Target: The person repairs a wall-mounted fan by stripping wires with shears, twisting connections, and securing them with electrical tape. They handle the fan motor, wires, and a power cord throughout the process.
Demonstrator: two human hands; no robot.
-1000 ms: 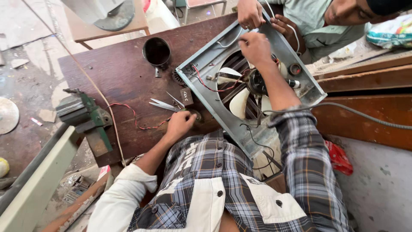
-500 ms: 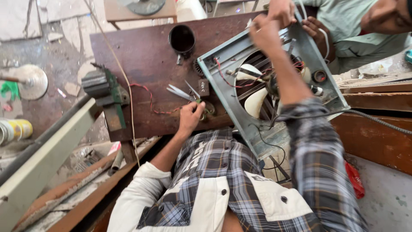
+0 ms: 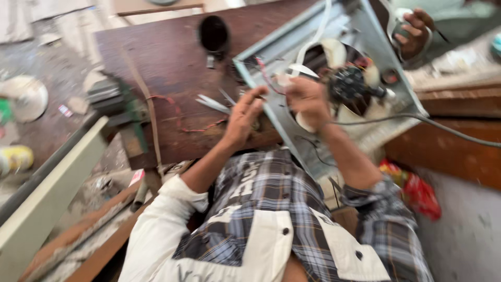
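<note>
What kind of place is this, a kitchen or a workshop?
Most likely a small repair workshop: a worn wooden workbench, an opened grey metal appliance housing with loose wires, and scissors lying on the bench.

A grey metal frame [image 3: 292,47], square and open, lies tilted over the right edge of the dark wooden bench [image 3: 156,52], its near corner hanging past the front edge. Inside it sits a round opening with a black motor [image 3: 348,83] at the middle, white blades around it, and red wires [image 3: 265,73] along the left side. A black cable [image 3: 443,127] runs off to the right. The picture is blurred.
</note>
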